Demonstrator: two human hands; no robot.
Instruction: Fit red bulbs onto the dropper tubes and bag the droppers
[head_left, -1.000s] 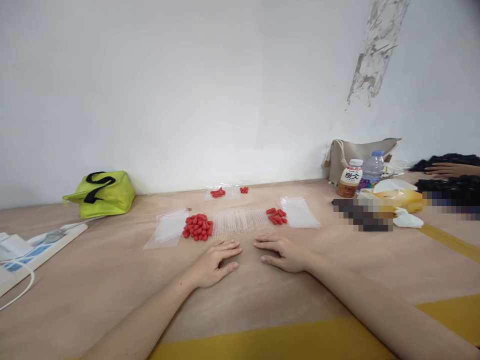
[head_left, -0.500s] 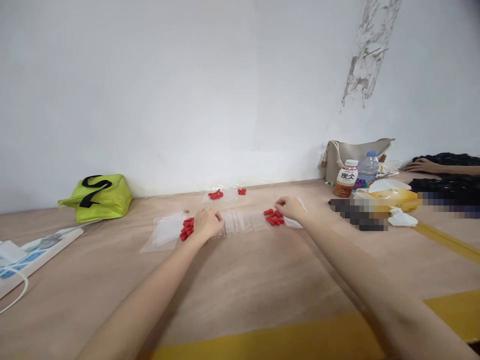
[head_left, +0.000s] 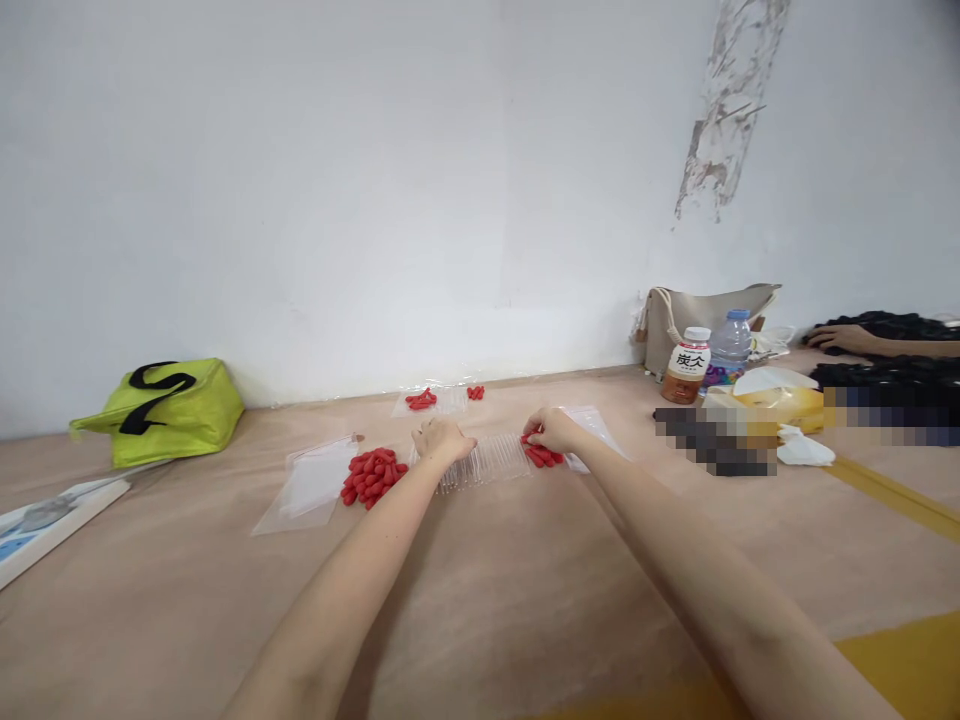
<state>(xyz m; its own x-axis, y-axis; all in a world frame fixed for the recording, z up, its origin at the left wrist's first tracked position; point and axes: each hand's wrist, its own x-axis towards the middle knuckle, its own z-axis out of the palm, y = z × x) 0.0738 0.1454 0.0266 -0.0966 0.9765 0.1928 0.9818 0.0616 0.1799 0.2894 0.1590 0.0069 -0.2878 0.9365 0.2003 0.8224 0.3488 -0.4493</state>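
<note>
Right hand [head_left: 550, 430]: fingertips drawn close together at small heap of red, elongated, matte pieces [head_left: 545, 458], right end of row of thin, clear, plastic-looking sticks [head_left: 501, 460]; whether clamped on one, cannot tell. Left hand [head_left: 444, 438]: over the row's left end; thumb apart, other fingertips hidden, hold uncertain. Sticks: side by side, presumably for picking singly; slender, translucent, near-parallel. Larger heap of red, rounded pieces [head_left: 369, 478]: left of the row.
</note>
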